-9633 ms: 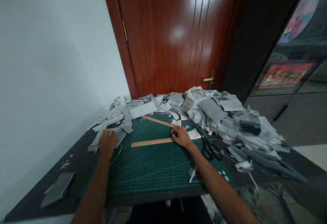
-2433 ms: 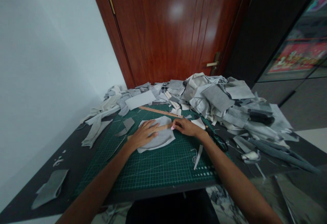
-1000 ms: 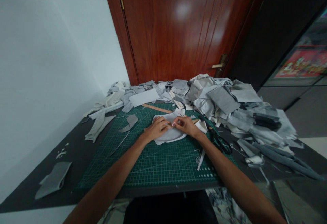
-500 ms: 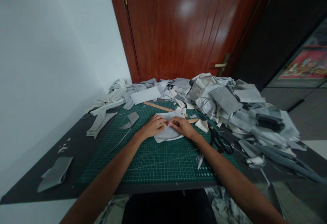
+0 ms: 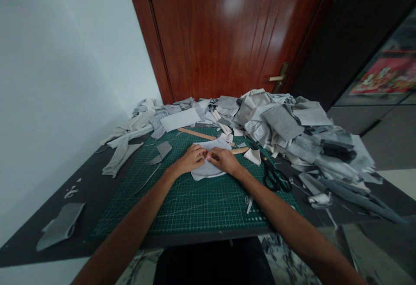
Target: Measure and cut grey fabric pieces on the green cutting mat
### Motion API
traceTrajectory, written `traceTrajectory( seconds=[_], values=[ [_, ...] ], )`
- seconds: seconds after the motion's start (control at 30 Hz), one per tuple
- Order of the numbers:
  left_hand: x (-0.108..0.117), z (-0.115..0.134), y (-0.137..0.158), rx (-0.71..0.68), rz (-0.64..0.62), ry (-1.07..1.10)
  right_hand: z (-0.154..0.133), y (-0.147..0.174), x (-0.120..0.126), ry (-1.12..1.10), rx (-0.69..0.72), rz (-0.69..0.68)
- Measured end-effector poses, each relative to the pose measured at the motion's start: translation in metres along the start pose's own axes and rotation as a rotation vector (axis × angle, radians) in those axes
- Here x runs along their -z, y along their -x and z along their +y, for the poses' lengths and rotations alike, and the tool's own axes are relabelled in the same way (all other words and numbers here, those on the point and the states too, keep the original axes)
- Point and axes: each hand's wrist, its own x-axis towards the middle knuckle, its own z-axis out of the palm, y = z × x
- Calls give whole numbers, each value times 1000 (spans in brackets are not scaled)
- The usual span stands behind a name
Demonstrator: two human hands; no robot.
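A light grey piece of fabric (image 5: 208, 173) lies on the green cutting mat (image 5: 195, 211), beneath both hands. My left hand (image 5: 190, 158) rests over its left side, thumb and fingertips pinched together. My right hand (image 5: 224, 160) comes in from the other side, its fingers closed in a pinch close to the left fingertips. A small pale bit shows at the right fingertips, too small to name. Behind the hands lies a wooden ruler (image 5: 196, 133). Another wooden strip (image 5: 239, 150) pokes out beside my right hand, near a cream fabric scrap (image 5: 252, 157).
Black scissors (image 5: 275, 176) lie at the mat's right edge. A heap of grey and cream fabric (image 5: 282, 122) covers the back right of the dark table (image 5: 94, 185). More cloth strips (image 5: 121, 157) lie at left, with a folded grey piece (image 5: 61, 225) near the front left.
The whole view has shifted slightly, so things appear a little further left. Both hands stay over the fabric, and a small gap has appeared between the left thumb and fingers.
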Motion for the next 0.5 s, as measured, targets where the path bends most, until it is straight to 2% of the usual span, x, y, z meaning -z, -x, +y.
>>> traceTrajectory(
  seconds=[0.5],
  values=[
    [4, 5, -3, 22, -12, -7, -1, -4, 6, 70, 5, -45]
  ],
)
